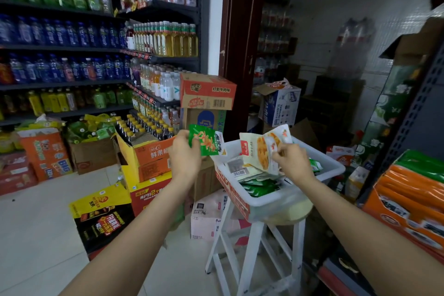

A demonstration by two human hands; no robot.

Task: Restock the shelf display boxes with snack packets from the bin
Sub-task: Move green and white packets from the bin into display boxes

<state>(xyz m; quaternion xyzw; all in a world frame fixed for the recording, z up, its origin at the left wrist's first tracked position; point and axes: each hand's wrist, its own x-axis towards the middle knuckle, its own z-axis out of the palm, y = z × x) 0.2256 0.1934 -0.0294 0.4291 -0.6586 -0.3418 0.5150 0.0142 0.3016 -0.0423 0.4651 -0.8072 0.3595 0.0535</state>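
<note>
Green packets [204,142] in left grip [186,154]; right grip [292,161] pinches cream packets [262,151].

One view only, head cam, wide-angle, looking fwd and down along both forearms from approx head height, so no overlap w/ any other view. Faces a shop corner: drink shelves [72,55] curve across the left, dark doorframe [242,31] at centre, back room beyond on the right. Close range, w/ the left hand [185,154] and right hand [292,163] mid-frame over the white bin [276,202], floor [36,235] filling lower left.
</note>
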